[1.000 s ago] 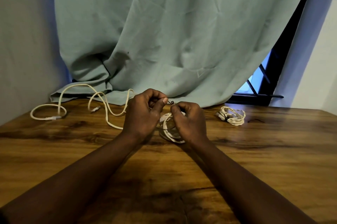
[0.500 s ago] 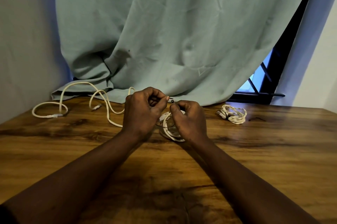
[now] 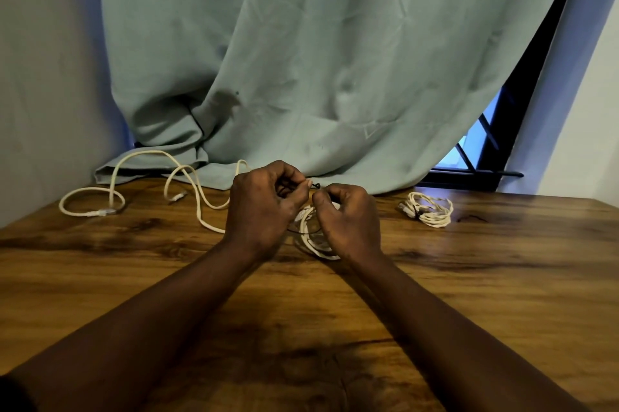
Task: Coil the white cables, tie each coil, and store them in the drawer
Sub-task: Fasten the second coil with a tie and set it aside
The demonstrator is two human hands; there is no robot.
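A coiled white cable (image 3: 313, 239) hangs between my hands above the middle of the wooden table (image 3: 485, 277). My left hand (image 3: 264, 207) pinches a thin black tie (image 3: 315, 185) near its end. My right hand (image 3: 348, 220) has its fingers curled round the coil's top and the tie. A loose white cable (image 3: 187, 180) sprawls over the table's far left. A finished, tied coil (image 3: 428, 209) lies at the far right. No drawer is in view.
A pale green curtain (image 3: 301, 60) hangs behind the table and drapes onto its far edge. A spare black tie (image 3: 472, 218) lies right of the tied coil. A dark window frame (image 3: 485, 157) shows at the back right, and walls close in on both sides.
Both hands stay together on the coil and tie, with only small finger movement. The view has tilted slightly.
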